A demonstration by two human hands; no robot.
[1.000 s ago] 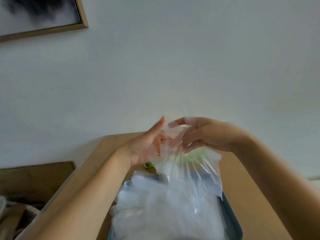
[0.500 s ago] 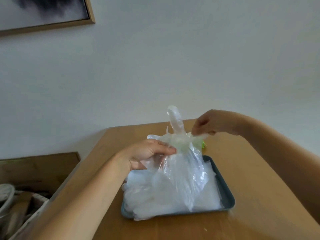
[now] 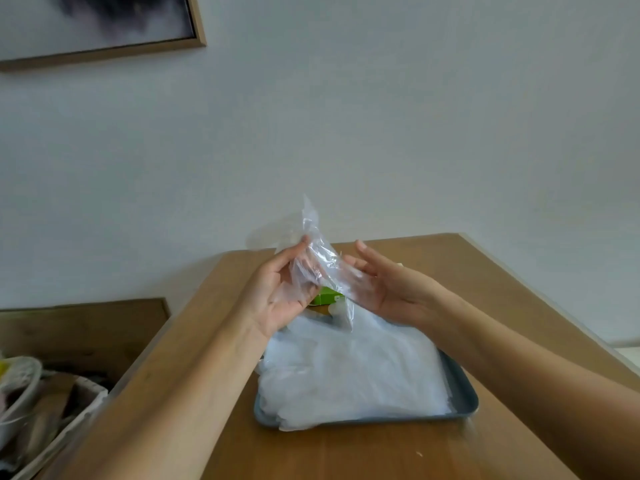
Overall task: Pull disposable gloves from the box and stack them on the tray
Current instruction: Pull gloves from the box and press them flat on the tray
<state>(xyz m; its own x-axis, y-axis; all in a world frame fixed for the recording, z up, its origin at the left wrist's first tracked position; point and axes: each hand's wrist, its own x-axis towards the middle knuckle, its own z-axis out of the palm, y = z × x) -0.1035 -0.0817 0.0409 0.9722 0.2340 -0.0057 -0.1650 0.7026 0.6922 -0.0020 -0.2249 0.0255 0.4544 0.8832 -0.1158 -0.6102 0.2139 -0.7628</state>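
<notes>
While one clear glove [image 3: 317, 252] sits crumpled in the air between both hands, the step in hand looks to be smoothing it out before it joins the pile. The glove is above the far end of the tray, its upper tip poking up past the fingers and its lower edge hanging towards the gloves below. The left hand [image 3: 277, 292] holds it, thumb on the near side and curled fingers showing through the film behind. The right hand [image 3: 391, 289] is spread, fingers straight, its palm turned to the glove and touching it without gripping.

The next move probably calls for lowering the glove flat onto the pile and then reaching back to the box. The film is light and clingy, so it may stick to the skin or fold over on release.

Just behind the hands and mostly hidden by them is the green box [image 3: 327, 296]; its opening cannot be seen. Nearer the camera, the grey tray [image 3: 464, 400] holds a thick stack [image 3: 349, 372] of pale gloves that covers nearly all of its floor and spills over the left rim. Tray and box rest on a wooden table [image 3: 346, 452]. Off to the left a basket [image 3: 38, 407] holds mixed items too blurred to name.
</notes>
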